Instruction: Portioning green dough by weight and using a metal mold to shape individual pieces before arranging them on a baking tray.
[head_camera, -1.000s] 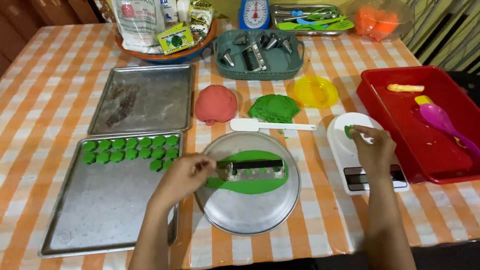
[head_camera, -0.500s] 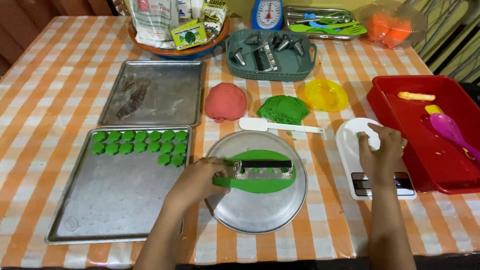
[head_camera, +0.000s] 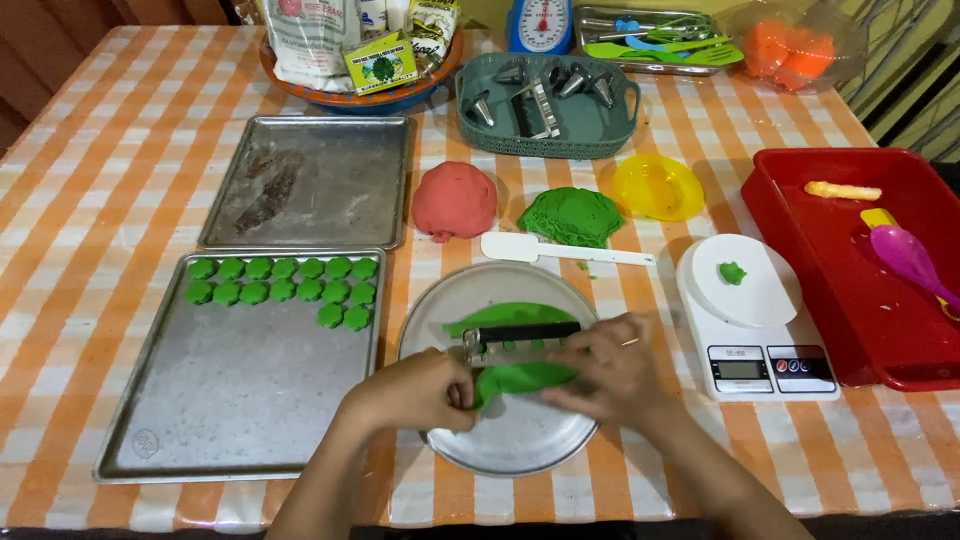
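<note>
Both hands work a metal cutter across green dough on a round plate.

The left hand (head_camera: 425, 390) pinches the metal cutter (head_camera: 520, 335) at its end; the right hand (head_camera: 610, 375) presses fingers closed on the green dough sheet (head_camera: 525, 378). The dough looks soft and easily dented, best lifted from underneath. The round metal plate (head_camera: 520, 445) sits on an orange-checked table (head_camera: 90, 200), between a baking tray (head_camera: 240, 400) and a white scale (head_camera: 755, 320).

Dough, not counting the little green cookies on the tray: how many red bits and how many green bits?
Red dough: 1, the ball.
Green dough: 3, the pile, the flat sheet on the round plate, and the bit on the scale.
Total: 4.
</note>
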